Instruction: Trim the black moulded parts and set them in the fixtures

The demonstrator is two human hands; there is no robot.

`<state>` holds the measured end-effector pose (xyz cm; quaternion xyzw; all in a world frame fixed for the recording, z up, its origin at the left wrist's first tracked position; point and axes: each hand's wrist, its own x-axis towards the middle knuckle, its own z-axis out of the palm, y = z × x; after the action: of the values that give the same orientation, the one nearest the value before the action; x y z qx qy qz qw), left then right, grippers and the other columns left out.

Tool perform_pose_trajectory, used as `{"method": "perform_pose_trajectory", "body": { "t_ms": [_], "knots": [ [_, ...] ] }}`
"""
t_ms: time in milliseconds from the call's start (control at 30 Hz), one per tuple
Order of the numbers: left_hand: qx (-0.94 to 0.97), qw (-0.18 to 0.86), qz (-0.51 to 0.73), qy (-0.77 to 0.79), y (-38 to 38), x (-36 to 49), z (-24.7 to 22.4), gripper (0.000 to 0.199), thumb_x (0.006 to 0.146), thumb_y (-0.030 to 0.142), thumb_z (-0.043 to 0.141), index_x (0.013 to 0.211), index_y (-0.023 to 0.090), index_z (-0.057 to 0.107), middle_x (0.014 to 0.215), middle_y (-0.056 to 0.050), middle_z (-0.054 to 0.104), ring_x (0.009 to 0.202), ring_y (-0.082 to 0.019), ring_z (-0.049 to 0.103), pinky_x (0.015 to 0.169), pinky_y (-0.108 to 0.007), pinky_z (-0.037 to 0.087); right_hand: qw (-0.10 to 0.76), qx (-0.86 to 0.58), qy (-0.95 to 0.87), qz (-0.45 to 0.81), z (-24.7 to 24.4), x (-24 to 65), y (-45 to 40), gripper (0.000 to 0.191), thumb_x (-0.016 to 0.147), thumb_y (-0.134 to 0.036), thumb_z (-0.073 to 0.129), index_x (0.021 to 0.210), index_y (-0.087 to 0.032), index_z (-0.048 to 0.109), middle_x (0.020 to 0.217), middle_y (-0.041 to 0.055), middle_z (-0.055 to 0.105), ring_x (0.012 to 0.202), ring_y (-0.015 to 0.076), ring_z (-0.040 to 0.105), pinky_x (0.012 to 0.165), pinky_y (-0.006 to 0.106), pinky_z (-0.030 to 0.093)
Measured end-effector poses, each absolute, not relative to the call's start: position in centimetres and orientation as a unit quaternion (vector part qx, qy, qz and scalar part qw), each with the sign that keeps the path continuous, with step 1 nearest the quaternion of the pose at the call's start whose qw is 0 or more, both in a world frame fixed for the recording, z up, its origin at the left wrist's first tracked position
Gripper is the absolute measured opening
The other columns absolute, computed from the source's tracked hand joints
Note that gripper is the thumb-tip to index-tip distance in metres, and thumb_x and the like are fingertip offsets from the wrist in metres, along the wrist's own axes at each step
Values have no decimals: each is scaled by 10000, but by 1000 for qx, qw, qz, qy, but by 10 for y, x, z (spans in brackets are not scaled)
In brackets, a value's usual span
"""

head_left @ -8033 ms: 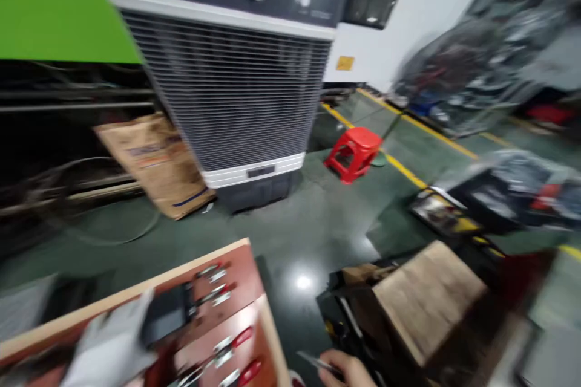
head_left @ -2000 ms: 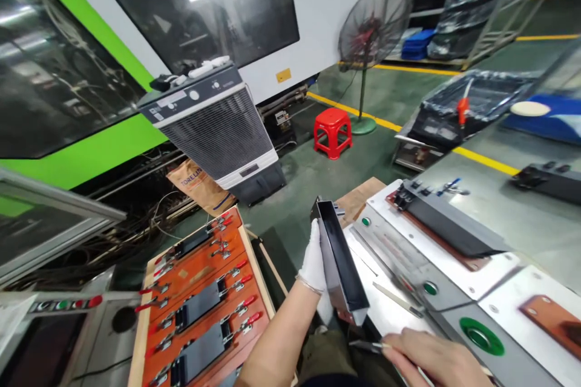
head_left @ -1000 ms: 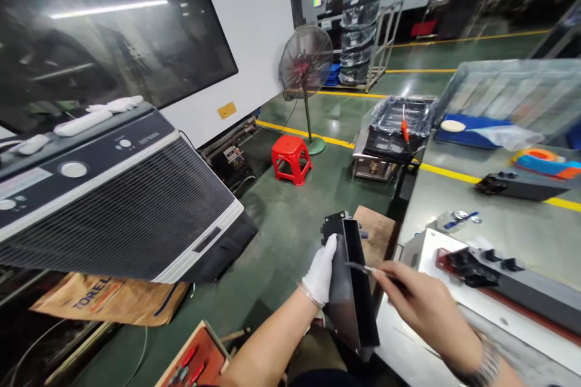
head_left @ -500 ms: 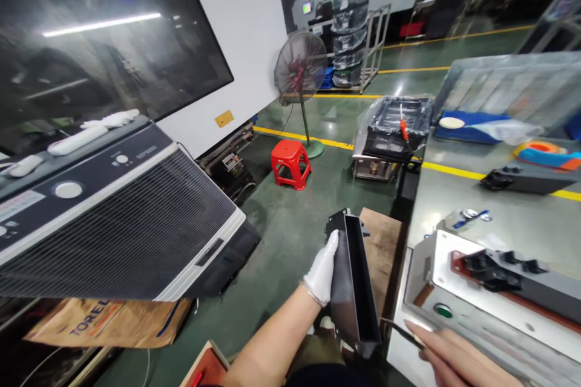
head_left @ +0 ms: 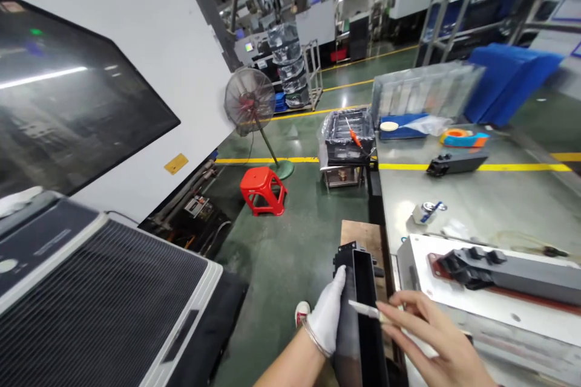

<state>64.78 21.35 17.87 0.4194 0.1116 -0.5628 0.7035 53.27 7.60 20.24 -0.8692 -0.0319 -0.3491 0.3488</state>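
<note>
My left hand (head_left: 327,317), in a white glove, is closed round the side of a long, hollow black plastic housing (head_left: 347,329). The housing is tilted, its open side facing up and right. My bare right hand (head_left: 438,335) grips a small knife (head_left: 364,309) with a pale handle. Its blade lies across the housing's opening, pointing left; whether it touches the edge I cannot tell. To the right, a similar dark housing (head_left: 521,269) rests on a metal fixture box (head_left: 412,272).
A workbench (head_left: 403,187) on the right bears another dark part (head_left: 458,162) and a blue-orange tape dispenser (head_left: 463,139). Ahead stand a red stool (head_left: 258,180), a fan (head_left: 249,101) and wrapped black trays (head_left: 347,133). A ribbed grey machine cover (head_left: 113,296) is on the left.
The view has swung to the right. My right hand has moved left and up, bringing the knife from beside the housing to over its opening. My left hand keeps its hold.
</note>
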Motion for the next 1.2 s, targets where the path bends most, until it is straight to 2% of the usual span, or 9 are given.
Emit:
{"method": "perform_pose_trajectory", "body": {
  "t_ms": [100,200,333,533,700,800,900,1100,1200],
  "knots": [
    [405,700,-577,118,221,680,171,653,555,763,799,804,163,743,699,-18,691,630,-157,605,718,-293,492,351,-876,-36,-330,192,552,92,213,946,-257,612,1112,-257,745,896,57,655,764,102,682,655,139,553],
    [400,690,-594,101,233,716,165,756,484,765,828,926,155,764,766,-29,717,696,-171,636,764,-291,501,359,-864,30,-353,193,589,115,191,957,-285,605,1054,-256,767,836,47,646,718,103,675,635,148,556],
    [465,680,-566,24,253,763,168,752,596,765,771,1017,142,780,1017,-107,771,986,-273,692,975,-363,482,373,-822,148,-404,207,649,145,213,964,-331,596,1001,-242,786,785,40,635,648,108,652,582,174,553],
    [503,685,-524,-55,270,808,169,724,656,726,759,1107,161,768,1089,-109,770,1040,-316,697,1035,-434,475,350,-782,271,-438,200,701,171,283,953,-422,607,988,-216,799,785,54,643,673,135,648,599,231,569],
    [524,695,-483,-95,278,818,166,785,635,761,740,1144,165,758,1227,-114,728,1200,-327,631,1111,-398,427,311,-750,366,-454,186,701,173,489,919,-598,590,843,-166,808,669,49,651,573,138,650,515,225,546],
    [537,692,-471,-101,281,821,170,781,621,771,737,1094,151,777,1187,-130,742,1173,-342,642,1104,-410,435,308,-746,372,-458,193,699,181,487,908,-610,599,853,-176,811,699,54,669,614,142,670,550,220,558],
    [532,697,-464,-126,280,822,172,748,667,724,744,1143,147,757,1229,-132,724,1203,-333,628,1125,-416,415,321,-750,354,-456,202,701,193,449,928,-585,580,934,-201,811,762,56,670,669,144,675,584,223,565],
    [551,699,-445,-99,281,820,164,761,621,715,784,1078,107,769,1153,-173,742,1151,-358,650,1093,-446,433,329,-739,361,-464,203,699,199,468,919,-607,573,897,-204,810,756,60,674,659,153,682,595,234,574],
    [519,713,-462,-93,284,816,164,740,632,720,775,1056,114,765,1168,-166,735,1197,-348,623,1115,-430,415,325,-731,376,-469,199,692,192,520,902,-649,560,845,-190,798,743,74,704,654,173,699,574,250,575]
  ]
}}
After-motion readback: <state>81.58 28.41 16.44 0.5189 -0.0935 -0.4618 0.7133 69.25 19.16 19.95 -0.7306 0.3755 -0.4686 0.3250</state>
